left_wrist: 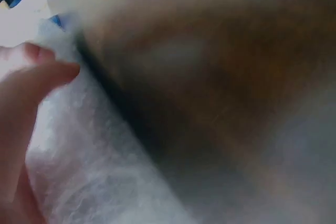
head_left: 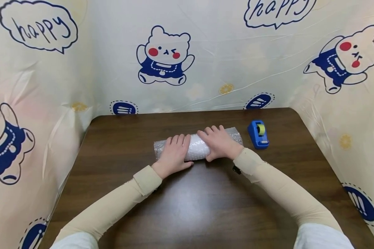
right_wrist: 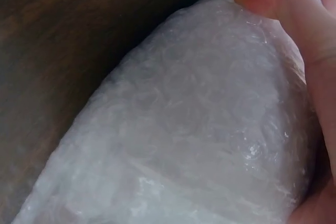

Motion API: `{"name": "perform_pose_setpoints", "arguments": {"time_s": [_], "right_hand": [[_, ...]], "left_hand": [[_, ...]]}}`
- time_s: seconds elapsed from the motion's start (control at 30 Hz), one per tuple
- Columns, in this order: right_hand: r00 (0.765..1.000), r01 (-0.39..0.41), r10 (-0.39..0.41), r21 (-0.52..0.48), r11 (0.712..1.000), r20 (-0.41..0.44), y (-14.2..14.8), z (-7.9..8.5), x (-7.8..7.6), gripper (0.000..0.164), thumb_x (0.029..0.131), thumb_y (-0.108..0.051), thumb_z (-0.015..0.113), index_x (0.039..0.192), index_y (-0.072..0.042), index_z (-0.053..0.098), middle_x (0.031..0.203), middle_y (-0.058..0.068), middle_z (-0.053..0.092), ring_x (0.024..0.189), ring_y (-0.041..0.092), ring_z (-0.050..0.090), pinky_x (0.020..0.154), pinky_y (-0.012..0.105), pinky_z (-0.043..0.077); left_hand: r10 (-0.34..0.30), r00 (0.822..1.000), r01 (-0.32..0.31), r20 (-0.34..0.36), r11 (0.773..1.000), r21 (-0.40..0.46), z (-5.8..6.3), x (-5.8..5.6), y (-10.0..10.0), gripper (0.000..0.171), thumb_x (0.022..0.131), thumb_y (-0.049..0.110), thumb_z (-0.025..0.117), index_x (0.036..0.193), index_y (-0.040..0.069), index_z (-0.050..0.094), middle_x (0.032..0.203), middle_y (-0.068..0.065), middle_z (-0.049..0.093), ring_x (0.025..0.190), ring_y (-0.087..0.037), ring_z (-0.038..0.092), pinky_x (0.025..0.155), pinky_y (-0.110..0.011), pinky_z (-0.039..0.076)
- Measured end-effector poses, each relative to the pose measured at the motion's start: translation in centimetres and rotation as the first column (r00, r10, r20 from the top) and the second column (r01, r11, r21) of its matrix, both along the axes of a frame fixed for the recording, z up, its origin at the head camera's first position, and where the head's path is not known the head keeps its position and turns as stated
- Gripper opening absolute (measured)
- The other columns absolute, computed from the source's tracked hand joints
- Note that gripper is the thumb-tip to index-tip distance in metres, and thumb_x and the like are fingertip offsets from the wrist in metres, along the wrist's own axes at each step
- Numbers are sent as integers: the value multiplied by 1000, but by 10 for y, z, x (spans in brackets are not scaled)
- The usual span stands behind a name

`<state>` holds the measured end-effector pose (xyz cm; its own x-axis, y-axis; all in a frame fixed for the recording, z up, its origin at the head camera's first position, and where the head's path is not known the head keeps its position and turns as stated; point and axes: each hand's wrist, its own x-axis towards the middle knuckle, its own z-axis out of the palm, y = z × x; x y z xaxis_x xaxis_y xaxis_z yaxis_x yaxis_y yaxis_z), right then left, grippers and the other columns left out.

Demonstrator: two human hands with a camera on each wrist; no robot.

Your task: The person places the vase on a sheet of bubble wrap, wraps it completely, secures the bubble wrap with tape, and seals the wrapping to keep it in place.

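A roll of clear bubble wrap [head_left: 197,148] lies crosswise on the table, with something white showing through its middle. My left hand [head_left: 174,152] grips its left part, fingers over the top and thumb on the near side. On the right part, my right hand [head_left: 219,142] holds it the same way, fingertips reaching past the far edge. Bubble wrap [left_wrist: 100,156] fills the lower left of the left wrist view beside the left hand [left_wrist: 21,98]. In the right wrist view, the wrap [right_wrist: 178,114] shows close up, with the right hand [right_wrist: 312,51] along its right side.
A blue tape dispenser [head_left: 258,135] with yellowish tape stands right of the roll. The dark wooden table [head_left: 187,207] meets printed cloth [head_left: 212,69] at the back and both sides. A small black object [head_left: 237,169] sits under the right cuff.
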<state>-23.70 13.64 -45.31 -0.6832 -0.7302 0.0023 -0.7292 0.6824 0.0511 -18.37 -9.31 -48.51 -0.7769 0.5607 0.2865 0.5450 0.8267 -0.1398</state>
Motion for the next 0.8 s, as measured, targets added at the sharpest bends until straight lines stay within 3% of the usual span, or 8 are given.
{"name": "perform_pose_setpoints", "arguments": {"time_s": [0.27,0.53,0.8], "right_hand": [[996,12,-14,26,1000,90,0,1,1,98,67,-57,86,146,-12,49,128,15,61,112,38,59,94,60,48],[978,-15,6,40,999,207,2,9,1,94,67,-55,85,145,-14,51,127,12,64,110,34,61,94,60,51],[962,-37,28,28,999,273,5,7,0,92,69,-54,84,145,-13,51,129,11,65,110,32,62,93,56,53]], "left_hand": [[17,1000,-17,-13,1000,22,-4,3,2,110,66,65,90,142,-3,50,125,-21,63,110,-38,63,88,-50,52],[-16,1000,16,-9,999,43,2,8,5,118,53,83,85,134,1,58,125,-18,59,116,-36,55,96,-53,47],[-14,999,13,-47,1000,-6,1,26,17,113,64,61,92,147,-2,48,121,-22,60,112,-39,58,99,-59,48]]}}
